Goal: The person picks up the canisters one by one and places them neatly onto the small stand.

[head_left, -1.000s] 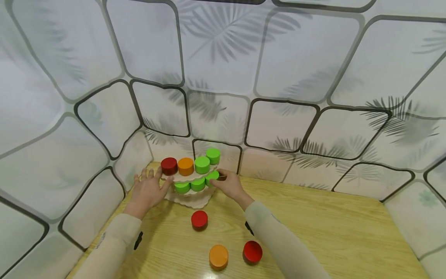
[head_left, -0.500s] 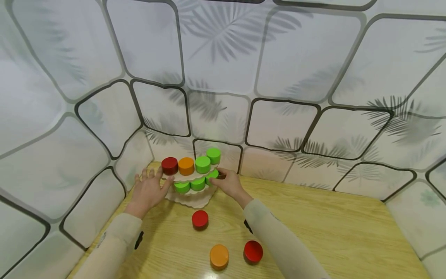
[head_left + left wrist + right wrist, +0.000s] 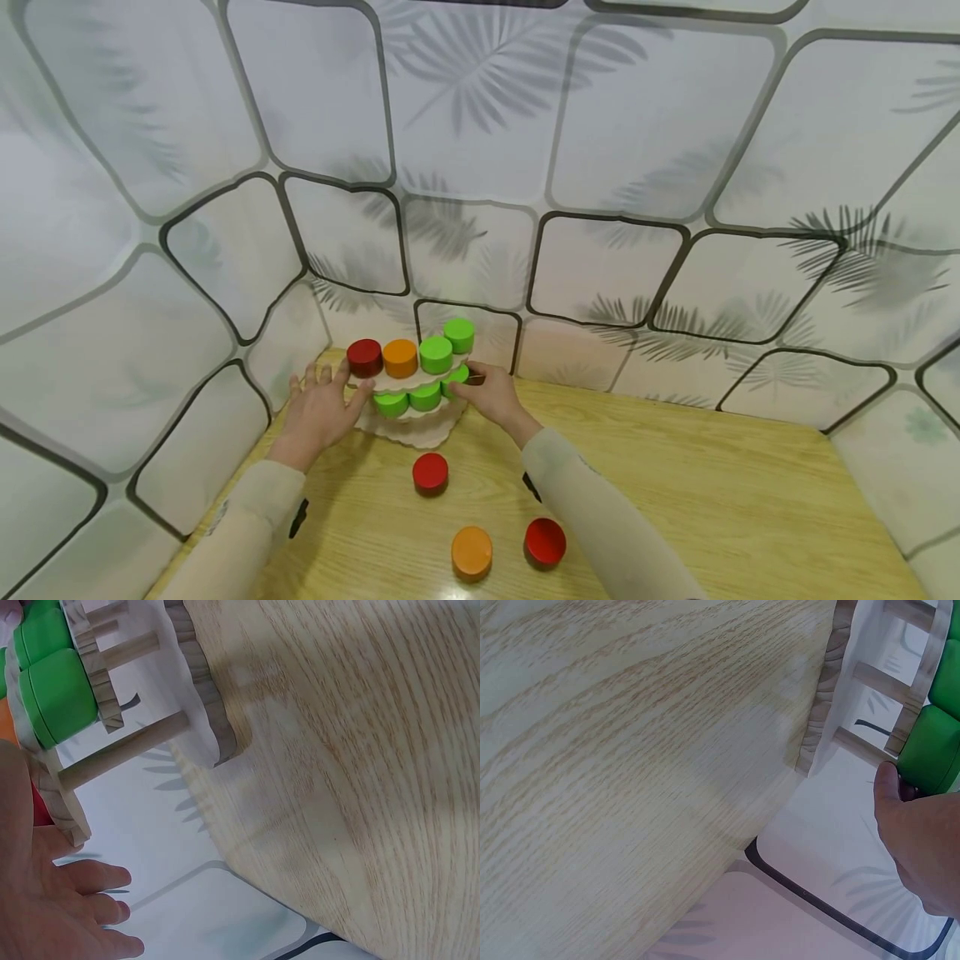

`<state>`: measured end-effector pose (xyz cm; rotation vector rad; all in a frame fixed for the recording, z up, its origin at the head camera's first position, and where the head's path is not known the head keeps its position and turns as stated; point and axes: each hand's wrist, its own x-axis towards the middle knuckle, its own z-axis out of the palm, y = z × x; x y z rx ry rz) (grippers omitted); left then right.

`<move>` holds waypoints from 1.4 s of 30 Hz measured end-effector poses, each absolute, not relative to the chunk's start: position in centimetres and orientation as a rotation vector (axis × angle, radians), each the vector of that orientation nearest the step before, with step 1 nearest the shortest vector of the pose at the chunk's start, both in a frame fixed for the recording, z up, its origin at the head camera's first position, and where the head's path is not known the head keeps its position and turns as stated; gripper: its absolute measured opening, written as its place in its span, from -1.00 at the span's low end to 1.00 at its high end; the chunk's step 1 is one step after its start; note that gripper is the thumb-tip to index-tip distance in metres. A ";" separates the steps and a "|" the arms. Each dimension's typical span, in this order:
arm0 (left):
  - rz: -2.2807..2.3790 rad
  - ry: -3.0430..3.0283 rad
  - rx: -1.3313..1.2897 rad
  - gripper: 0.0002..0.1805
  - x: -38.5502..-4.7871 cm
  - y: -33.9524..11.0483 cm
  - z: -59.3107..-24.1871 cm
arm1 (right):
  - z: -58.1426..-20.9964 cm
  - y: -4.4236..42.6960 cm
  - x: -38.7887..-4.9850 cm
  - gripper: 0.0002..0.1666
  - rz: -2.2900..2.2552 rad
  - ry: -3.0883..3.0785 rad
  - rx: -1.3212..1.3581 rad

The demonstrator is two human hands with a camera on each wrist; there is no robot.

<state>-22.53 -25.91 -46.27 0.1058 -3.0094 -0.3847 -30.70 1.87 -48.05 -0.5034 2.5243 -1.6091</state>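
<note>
A tiered wooden stand (image 3: pixel 408 431) with wavy edges stands in the corner. Its top board carries a dark red round block (image 3: pixel 364 358), an orange one (image 3: pixel 400 358) and two bright green ones (image 3: pixel 436 355). On the tier below, three green round blocks (image 3: pixel 426 396) sit in a row. My right hand (image 3: pixel 497 396) pinches the rightmost of these green blocks (image 3: pixel 932 750) between thumb and fingers. My left hand (image 3: pixel 315 414), fingers spread, touches the left end of the top board; in the left wrist view a finger lies against that edge (image 3: pixel 75 831).
Two red round blocks (image 3: pixel 431 474) (image 3: pixel 545 542) and an orange round block (image 3: pixel 472 553) lie on the wooden table (image 3: pixel 675 483) in front of the stand. Patterned wall panels (image 3: pixel 465 250) rise close behind the stand and at its left.
My right hand has shifted slightly left with the green round block, which sits a little closer to its neighbour on the lower tier. My left hand stays put.
</note>
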 end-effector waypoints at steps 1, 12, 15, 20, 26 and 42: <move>-0.383 -3.009 0.105 -0.07 -22.5 -25.9 -46.3 | -48.0 1.9 -30.7 -0.32 -1.610 2.525 -0.506; -0.368 -3.003 0.099 -0.07 -22.5 -25.9 -46.3 | -48.1 1.7 -30.6 -0.32 -1.601 2.532 -0.495; -0.363 -3.004 0.099 -0.07 -22.5 -25.9 -46.4 | -48.2 1.7 -30.7 -0.30 -1.587 2.539 -0.505; -0.370 -3.001 0.095 -0.07 -22.5 -25.9 -46.4 | -48.2 1.8 -30.7 -0.28 -1.589 2.538 -0.505; -0.373 -2.998 0.095 -0.07 -22.5 -25.9 -46.4 | -48.3 1.7 -30.7 -0.25 -1.590 2.538 -0.497; -0.384 -2.998 0.095 -0.07 -22.4 -26.0 -46.4 | -48.2 1.8 -30.7 -0.27 -1.586 2.528 -0.490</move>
